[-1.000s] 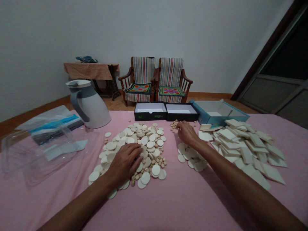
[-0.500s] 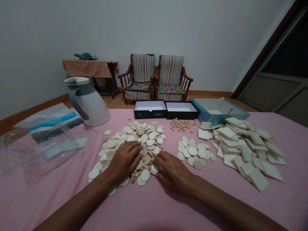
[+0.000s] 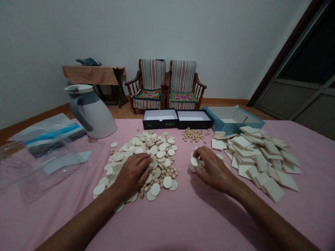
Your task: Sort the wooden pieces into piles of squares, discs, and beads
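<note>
My left hand rests open on the big mixed pile, its fingers lying over the discs and the thumb apart. That pile is made of pale round wooden discs, with small wooden beads or cubes among them on its right side. Over the smaller pile of discs to the right hovers my right hand. A pale wooden disc is pinched between its thumb and fingers. Most of the smaller disc pile is hidden beneath this hand.
Square wooden tiles lie heaped at the right. Small wooden pieces form a group before two black box halves and a blue box. A grey-white jug and clear plastic packaging occupy the left of the pink cloth.
My right hand has moved right, from the edge of the big pile to above the smaller disc pile, with a disc in its fingers. My left hand has stayed on the big pile.
</note>
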`<state>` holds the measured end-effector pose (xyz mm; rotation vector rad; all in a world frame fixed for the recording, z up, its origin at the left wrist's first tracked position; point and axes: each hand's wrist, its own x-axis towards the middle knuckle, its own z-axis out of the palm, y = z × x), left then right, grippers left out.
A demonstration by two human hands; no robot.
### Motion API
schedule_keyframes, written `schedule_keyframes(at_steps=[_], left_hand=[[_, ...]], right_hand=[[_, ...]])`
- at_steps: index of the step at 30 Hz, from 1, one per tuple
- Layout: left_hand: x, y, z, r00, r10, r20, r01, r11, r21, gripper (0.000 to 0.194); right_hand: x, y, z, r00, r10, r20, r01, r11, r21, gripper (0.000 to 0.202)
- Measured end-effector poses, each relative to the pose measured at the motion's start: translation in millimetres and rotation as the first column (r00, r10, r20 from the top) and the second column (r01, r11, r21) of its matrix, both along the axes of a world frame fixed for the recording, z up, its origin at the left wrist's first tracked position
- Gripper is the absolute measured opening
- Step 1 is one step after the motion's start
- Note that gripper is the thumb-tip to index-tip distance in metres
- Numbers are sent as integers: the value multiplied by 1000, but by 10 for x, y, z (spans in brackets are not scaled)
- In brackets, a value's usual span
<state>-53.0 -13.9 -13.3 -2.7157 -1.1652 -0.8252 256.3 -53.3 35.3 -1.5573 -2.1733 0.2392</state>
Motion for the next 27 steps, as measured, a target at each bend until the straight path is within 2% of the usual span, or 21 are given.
schedule_keyframes(at_steps=[3, 5, 8, 10, 13, 16, 21, 24, 27], left_hand=[[-5, 8, -13, 1000, -2, 2, 2, 1000, 0, 25], [-3, 11, -15, 1000, -4, 4, 4, 1000, 3, 24], [5, 11, -9, 1000, -8, -3, 8, 1000, 9, 24], [11, 8, -4, 1000, -5, -7, 5, 1000, 20, 23], [18, 4, -3, 1000, 0, -9, 0, 1000, 28, 22], [19, 0, -8, 1000, -3, -7, 3, 1000, 30, 23], [18, -7, -3, 1000, -7, 3, 6, 999, 38, 22], [17, -6, 1, 1000, -2, -5, 2, 999, 32, 23], [9, 0, -5, 1000, -5, -6, 5, 1000, 23, 23]], right_hand=[[253, 29, 63, 972, -180, 150, 169, 982, 82, 24], [242, 6, 49, 978, -163, 127, 149, 983, 109, 27], [-29, -79, -25, 996, 77, -44, -74, 995, 72, 28], [-280, -147, -93, 963, 246, -107, -244, 969, 28, 29], [-579, -225, -206, 930, 358, -83, -362, 932, -32, 28], [-717, -260, -314, 939, 341, -54, -343, 938, -53, 23], [-744, -259, -393, 944, 321, -80, -324, 946, -23, 17], [-639, -221, -320, 957, 283, -56, -284, 959, -6, 20], [-397, -152, -170, 992, 118, 40, -119, 993, 1, 20]])
